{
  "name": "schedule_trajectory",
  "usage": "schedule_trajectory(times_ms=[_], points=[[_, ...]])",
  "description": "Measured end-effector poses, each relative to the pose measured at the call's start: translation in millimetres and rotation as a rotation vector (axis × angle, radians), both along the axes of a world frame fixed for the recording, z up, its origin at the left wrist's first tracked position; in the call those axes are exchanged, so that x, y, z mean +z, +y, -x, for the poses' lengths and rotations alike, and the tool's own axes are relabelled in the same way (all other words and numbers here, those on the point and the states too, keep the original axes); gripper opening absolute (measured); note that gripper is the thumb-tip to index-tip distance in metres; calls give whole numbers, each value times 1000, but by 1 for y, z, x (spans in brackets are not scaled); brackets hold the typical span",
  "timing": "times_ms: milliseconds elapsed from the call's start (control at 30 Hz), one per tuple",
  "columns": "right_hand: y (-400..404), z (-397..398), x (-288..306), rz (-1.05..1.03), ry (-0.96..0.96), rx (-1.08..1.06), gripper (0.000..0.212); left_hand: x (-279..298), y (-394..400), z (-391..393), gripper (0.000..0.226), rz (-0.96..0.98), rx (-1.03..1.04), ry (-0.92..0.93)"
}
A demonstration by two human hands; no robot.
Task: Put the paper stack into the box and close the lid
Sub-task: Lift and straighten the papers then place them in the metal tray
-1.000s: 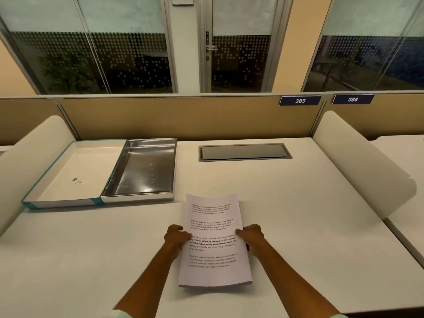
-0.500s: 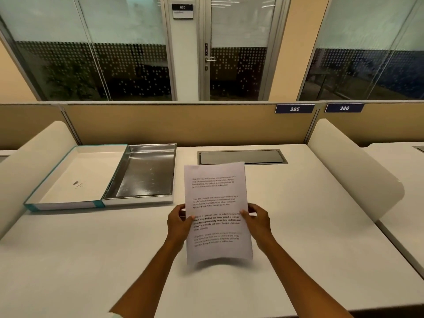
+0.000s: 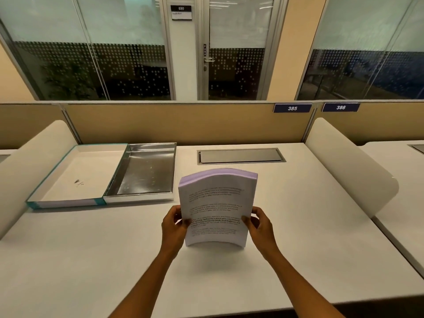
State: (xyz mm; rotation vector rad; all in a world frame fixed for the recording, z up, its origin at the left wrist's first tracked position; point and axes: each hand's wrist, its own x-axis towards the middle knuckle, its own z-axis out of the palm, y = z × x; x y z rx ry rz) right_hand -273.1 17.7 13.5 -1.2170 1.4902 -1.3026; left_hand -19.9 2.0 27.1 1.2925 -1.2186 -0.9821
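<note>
A thick stack of printed white paper (image 3: 216, 203) stands upright on its bottom edge on the white desk (image 3: 298, 237), slightly bowed, printed side facing me. My left hand (image 3: 173, 223) grips its left edge and my right hand (image 3: 258, 222) grips its right edge. The box lies open at the far left of the desk: a silver-lined tray (image 3: 144, 173) on the right, joined to a white lid with teal edging (image 3: 73, 177) folded flat to its left. Both halves hold nothing. The stack is to the right of the tray and nearer to me.
A tan partition wall (image 3: 183, 122) bounds the desk at the back, and rounded white side dividers stand at the left (image 3: 29, 161) and right (image 3: 348, 161). A metal cable hatch (image 3: 241, 155) is set flush in the desk behind the stack.
The stack lay flat on the desk a second ago. Both hands have lifted it by its sides and tipped it upright onto its bottom edge.
</note>
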Motion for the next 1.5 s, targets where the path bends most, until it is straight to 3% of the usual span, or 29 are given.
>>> schedule_trajectory(times_ms=[500, 933, 1500], points=[[-6, -9, 25, 60, 28, 58, 33, 30, -10, -10, 33, 24, -145, 55], [1, -2, -6, -39, 154, 76, 34, 12, -3, -20, 34, -29, -195, -134], [-9, 21, 4, -80, 260, 117, 22, 15, -13, -13, 31, -90, -28, -232]])
